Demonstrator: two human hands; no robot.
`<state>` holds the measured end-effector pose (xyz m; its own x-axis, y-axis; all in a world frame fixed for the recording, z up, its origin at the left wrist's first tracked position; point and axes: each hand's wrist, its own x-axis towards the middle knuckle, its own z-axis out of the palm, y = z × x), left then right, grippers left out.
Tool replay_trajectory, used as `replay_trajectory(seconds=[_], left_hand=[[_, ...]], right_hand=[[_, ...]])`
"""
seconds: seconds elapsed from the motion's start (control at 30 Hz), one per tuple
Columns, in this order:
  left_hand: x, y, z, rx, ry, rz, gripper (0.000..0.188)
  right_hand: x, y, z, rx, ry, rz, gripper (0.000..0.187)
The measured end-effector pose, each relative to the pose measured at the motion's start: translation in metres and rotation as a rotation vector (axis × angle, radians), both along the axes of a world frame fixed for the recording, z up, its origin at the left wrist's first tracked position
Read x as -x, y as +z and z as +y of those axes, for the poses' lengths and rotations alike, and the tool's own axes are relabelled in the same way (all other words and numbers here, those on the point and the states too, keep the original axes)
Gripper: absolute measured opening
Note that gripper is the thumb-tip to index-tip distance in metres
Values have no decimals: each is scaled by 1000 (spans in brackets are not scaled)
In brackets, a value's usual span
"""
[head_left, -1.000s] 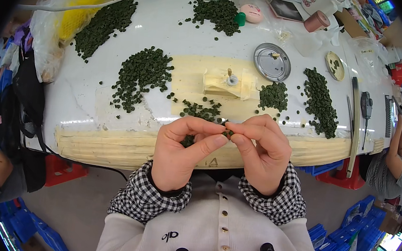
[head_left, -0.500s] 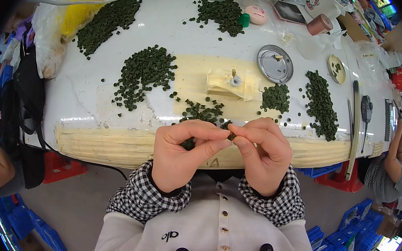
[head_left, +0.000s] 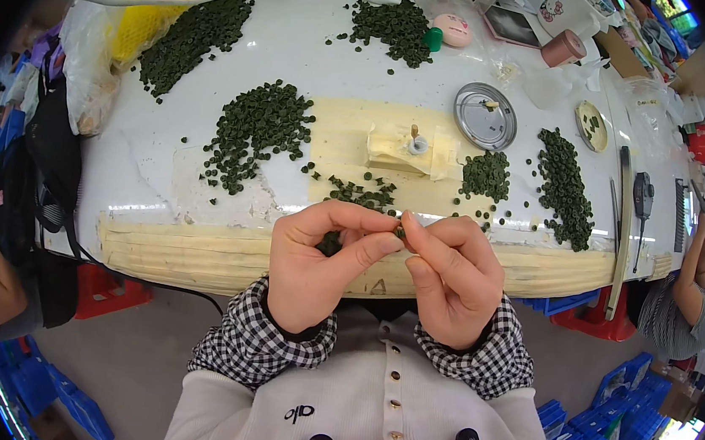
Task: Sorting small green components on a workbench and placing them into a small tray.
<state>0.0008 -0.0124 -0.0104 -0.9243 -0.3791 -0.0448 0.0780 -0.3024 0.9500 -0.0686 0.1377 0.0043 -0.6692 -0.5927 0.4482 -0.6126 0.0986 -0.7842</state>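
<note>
My left hand pinches a small dark green part between thumb and forefinger, above the table's padded front edge. Against this part rests the forefinger of my right hand. The right thumb is bent in below, away from that forefinger, and its other fingers are curled; whether they hold anything is hidden. More green pieces show in the gap of my left hand. Just beyond my hands lies a loose group of green parts. Behind it stands a taped block with a small upright peg and a grey ring.
Heaps of green parts lie at left, far left, back and right. A round metal lid, a shallow dish, a long metal strip and a black-handled tool are rightward. Another person sits right.
My right thumb has drawn back from the small part and lower, while the right forefinger has moved onto its top. The left hand keeps its pinch. The view has shifted slightly.
</note>
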Motion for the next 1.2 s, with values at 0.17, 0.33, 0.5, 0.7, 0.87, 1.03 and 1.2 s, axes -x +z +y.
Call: replay_trajectory(seconds=[0.17, 0.33, 0.5, 0.7, 0.87, 1.03, 1.2], left_hand=[[2, 2, -3, 68, 37, 7, 15], [2, 5, -8, 184, 41, 16, 16], [2, 6, -11, 262, 26, 23, 17], [4, 6, -12, 308, 20, 52, 18], [6, 3, -14, 338, 3, 84, 17], [6, 0, -14, 242, -17, 45, 16], [6, -1, -14, 200, -16, 41, 16]], right_hand=[[-1, 1, -1, 12, -42, -17, 38], [1, -1, -1, 20, 9, -14, 38], [1, -1, -1, 15, 15, -50, 36], [3, -1, 0, 8, 37, -112, 34], [8, -1, 2, 7, 90, -187, 33], [11, -2, 1, -4, 97, -72, 33], [14, -2, 1, 7, 111, -52, 34]])
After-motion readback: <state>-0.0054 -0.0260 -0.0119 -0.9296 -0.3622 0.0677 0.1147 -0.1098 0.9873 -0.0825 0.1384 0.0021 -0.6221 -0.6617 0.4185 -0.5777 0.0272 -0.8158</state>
